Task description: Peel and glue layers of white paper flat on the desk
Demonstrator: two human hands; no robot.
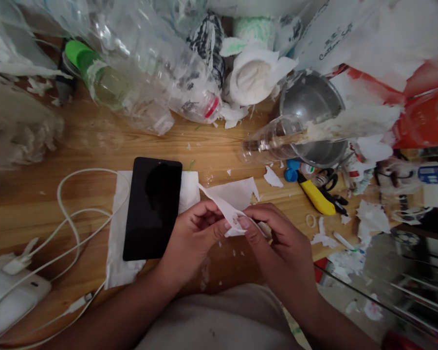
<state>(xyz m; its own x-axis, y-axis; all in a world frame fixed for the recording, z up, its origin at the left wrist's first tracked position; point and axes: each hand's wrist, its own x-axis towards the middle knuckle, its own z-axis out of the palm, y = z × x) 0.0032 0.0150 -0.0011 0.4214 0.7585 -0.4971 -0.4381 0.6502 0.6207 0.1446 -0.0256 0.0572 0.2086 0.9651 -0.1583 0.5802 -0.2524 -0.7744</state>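
Head view: paper point(226, 211) between fingers point(254, 236) (pinched).

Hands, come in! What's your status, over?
Left hand, right hand: both pinching paper. Paper bent between the fingertips. Tablet close by left hand; torn scrap beyond the right.

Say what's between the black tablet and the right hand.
Head view: edge of white sheet under the tablet, the left hand, then the paper it and the right hand pinch.
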